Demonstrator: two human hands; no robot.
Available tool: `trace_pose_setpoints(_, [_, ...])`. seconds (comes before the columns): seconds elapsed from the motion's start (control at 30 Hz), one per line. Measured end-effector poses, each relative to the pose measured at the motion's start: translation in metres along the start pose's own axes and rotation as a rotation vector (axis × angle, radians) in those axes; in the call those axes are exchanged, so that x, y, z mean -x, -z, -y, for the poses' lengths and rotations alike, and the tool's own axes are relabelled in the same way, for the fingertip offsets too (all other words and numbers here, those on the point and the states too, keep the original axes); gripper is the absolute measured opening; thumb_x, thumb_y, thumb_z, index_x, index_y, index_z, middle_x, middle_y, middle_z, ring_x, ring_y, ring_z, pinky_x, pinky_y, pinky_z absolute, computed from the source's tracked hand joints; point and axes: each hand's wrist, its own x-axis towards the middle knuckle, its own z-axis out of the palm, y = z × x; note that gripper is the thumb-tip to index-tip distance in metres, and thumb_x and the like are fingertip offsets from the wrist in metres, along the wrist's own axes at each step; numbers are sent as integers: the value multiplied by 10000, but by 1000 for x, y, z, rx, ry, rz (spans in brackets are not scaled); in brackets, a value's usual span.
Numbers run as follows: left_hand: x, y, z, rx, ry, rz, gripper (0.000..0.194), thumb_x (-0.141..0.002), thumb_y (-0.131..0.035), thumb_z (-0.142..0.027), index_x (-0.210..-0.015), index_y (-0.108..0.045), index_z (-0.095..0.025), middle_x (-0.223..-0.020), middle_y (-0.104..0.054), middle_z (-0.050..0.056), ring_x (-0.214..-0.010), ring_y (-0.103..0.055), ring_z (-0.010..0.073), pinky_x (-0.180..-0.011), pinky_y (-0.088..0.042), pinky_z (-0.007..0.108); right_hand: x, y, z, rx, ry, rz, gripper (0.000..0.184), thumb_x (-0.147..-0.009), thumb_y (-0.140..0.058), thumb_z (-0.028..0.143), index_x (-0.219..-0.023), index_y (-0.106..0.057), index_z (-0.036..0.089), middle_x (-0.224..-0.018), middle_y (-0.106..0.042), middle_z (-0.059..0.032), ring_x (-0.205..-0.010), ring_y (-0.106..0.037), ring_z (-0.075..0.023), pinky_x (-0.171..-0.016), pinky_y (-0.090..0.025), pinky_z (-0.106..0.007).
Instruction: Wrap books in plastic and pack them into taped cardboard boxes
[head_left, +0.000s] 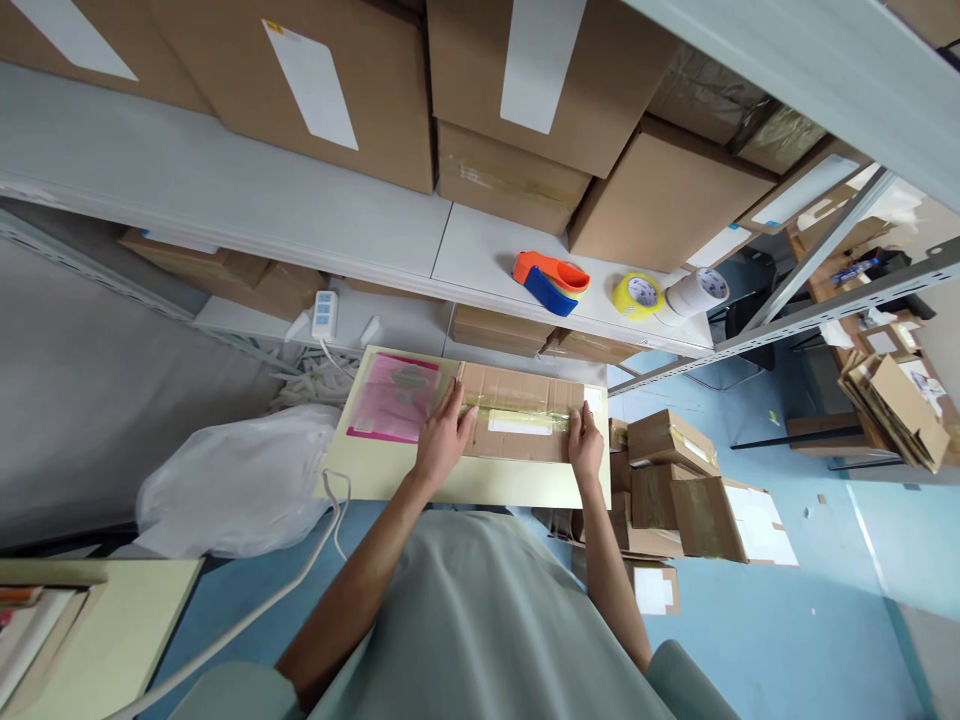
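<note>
A long, flat cardboard box (521,385) lies on a pale yellow table (495,482), with clear tape along its middle and a white label on its upper face. My left hand (444,435) grips the box's left end, thumb on top. At the opposite end, my right hand (586,443) holds the right edge, its fingers partly hidden. Left of the box, touching or close to my left hand, is a pink-edged clear plastic pouch (394,395) on the table. A white strip shows beyond my right hand.
Above the table, a grey shelf (300,190) bears large cartons, an orange and blue tape dispenser (551,282), a yellow tape roll (637,295) and white rolls (697,292). Several boxes (667,470) are piled on the floor at right. A plastic bag (240,480) and white cable (300,575) are at left.
</note>
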Motion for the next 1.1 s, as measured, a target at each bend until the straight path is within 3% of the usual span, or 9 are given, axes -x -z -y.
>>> trace_pose_setpoints(0.23, [0, 0, 1, 8, -10, -12, 635, -1149, -481, -442, -1727, -432, -182, -1745, -483, 177, -1570, -555, 337, -1207, -557, 482, 0, 0, 2, -18, -1, -1, 935, -1125, -205, 733, -1653, -556, 46, -1507, -701, -287, -1291, -755, -385, -993, -572, -413])
trace_pose_setpoints(0.53, [0, -1, 3, 56, 3, -10, 629, -1141, -488, -476, -1711, -464, -212, -1749, -487, 158, -1566, -558, 356, -1202, -559, 497, 0, 1, 3, -32, -21, 7, 961, -1115, -196, 765, -1661, -545, 56, -1458, -731, -291, -1180, -792, -369, -909, -575, -384])
trace_pose_setpoints(0.73, [-2, -7, 9, 213, 44, -79, 623, -1113, -527, -550, -1650, -551, -237, -1709, -549, 155, -1592, -529, 344, -1289, -486, 520, 0, -4, 1, -55, 31, -21, 912, -1127, -191, 703, -1620, -576, 39, -1580, -646, -287, -1461, -644, -385, -1151, -533, -473])
trace_pose_setpoints(0.87, [-9, -8, 14, 291, 55, -119, 614, -1068, -585, -616, -1533, -650, -219, -1651, -604, 194, -1584, -534, 367, -1312, -449, 565, -1, -4, 4, 39, 63, -67, 819, -1157, -177, 590, -1647, -511, 24, -1648, -557, -325, -1518, -585, -401, -1200, -507, -563])
trace_pose_setpoints(0.97, [-23, 3, 9, 292, 32, -147, 568, -1035, -639, -631, -1424, -708, -222, -1639, -603, 209, -1574, -537, 392, -1295, -457, 596, -16, 12, 24, 147, 160, -161, 766, -1173, -227, 551, -1676, -447, 17, -1687, -491, -349, -1581, -503, -419, -1234, -463, -618])
trace_pose_setpoints(1.1, [-58, 33, -19, 297, -63, -258, 444, -1061, -628, -557, -1346, -736, -234, -1614, -621, 186, -1530, -583, 360, -1290, -460, 582, -68, 47, 82, 200, 428, -246, 711, -1182, -320, 550, -1697, -415, 70, -1689, -505, -298, -1600, -469, -380, -1267, -438, -571])
